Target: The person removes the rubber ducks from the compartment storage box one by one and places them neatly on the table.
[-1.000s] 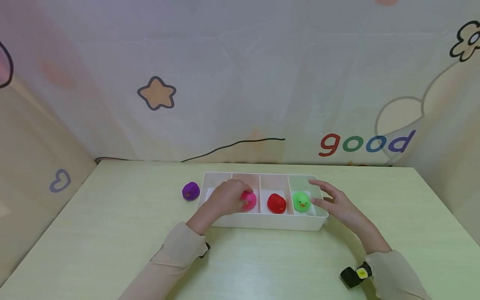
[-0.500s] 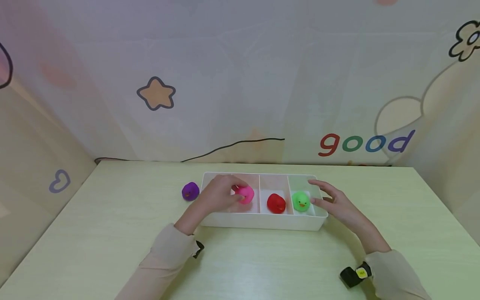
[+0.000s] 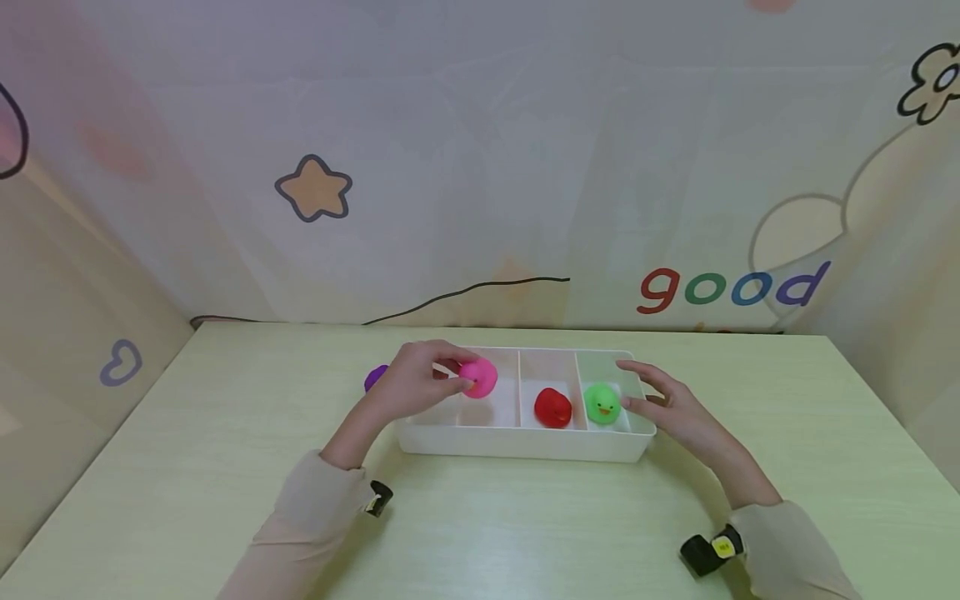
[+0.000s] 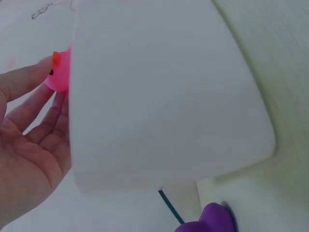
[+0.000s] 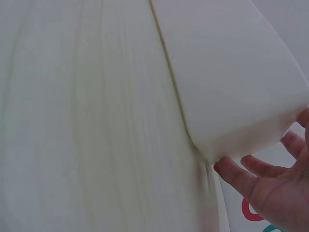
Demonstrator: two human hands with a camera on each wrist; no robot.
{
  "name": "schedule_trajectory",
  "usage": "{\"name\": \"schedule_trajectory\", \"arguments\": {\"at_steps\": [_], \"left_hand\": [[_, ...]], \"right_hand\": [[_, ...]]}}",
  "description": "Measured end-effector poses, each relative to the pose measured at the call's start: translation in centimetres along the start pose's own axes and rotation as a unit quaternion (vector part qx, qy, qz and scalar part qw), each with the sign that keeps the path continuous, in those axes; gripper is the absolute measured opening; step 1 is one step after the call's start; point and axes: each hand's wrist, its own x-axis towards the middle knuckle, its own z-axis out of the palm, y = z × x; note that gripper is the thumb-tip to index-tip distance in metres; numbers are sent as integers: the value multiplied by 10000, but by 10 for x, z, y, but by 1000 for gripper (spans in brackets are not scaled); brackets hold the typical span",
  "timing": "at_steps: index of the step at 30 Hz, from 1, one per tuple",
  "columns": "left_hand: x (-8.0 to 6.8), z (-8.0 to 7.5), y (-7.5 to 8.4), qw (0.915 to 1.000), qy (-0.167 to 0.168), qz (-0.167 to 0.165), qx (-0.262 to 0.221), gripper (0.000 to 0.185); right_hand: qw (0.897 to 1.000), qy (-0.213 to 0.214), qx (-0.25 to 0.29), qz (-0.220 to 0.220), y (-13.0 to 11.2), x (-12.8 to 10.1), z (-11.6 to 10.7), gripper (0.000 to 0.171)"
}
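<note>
My left hand (image 3: 416,379) pinches a pink toy duck (image 3: 480,377) between thumb and fingers, over the left part of a white divided box (image 3: 525,444). In the left wrist view the box wall partly hides this duck (image 4: 59,75). A red toy duck (image 3: 552,408) and a green one (image 3: 602,404) sit in separate compartments to the right. At the box's right end, my right hand (image 3: 678,412) holds the rim, with its thumb close to the green duck. The right wrist view shows several fingertips (image 5: 224,165) against the outside of the end wall.
A purple toy duck (image 3: 375,377) stands on the table (image 3: 225,442) just left of the box, partly hidden by my left hand. Behind the table hangs a printed cloth (image 3: 465,167). Each wrist wears a small black device, the right one (image 3: 703,554) near the table.
My left hand has lifted the pink duck from its compartment and moved it left and up. It now covers part of the purple duck. My right hand has stayed still.
</note>
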Motion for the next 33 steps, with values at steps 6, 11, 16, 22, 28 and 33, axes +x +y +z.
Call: {"name": "schedule_trajectory", "arguments": {"at_steps": [6, 11, 16, 22, 28, 33], "left_hand": [[-6, -13, -5, 9994, 201, -136, -249, 31], [-14, -25, -10, 9988, 328, -276, -220, 32], [-22, -37, -17, 9973, 428, -582, -147, 34], [-33, -53, -30, 9954, 513, -808, 24, 33], [-44, -70, -43, 9951, 529, -803, 233, 33], [-52, -81, -54, 9948, 455, -878, 247, 34]], "right_hand": [[10000, 18, 32, -57, 1, 0, 0, 58], [9999, 30, 60, -119, 2, 0, 0, 57], [9999, 42, 42, -149, 3, 1, 0, 57], [9999, 39, 36, -112, 3, 1, 1, 57], [10000, 54, -26, -75, 2, 1, 0, 57], [10000, 39, 12, -72, 2, 0, 0, 57]]}}
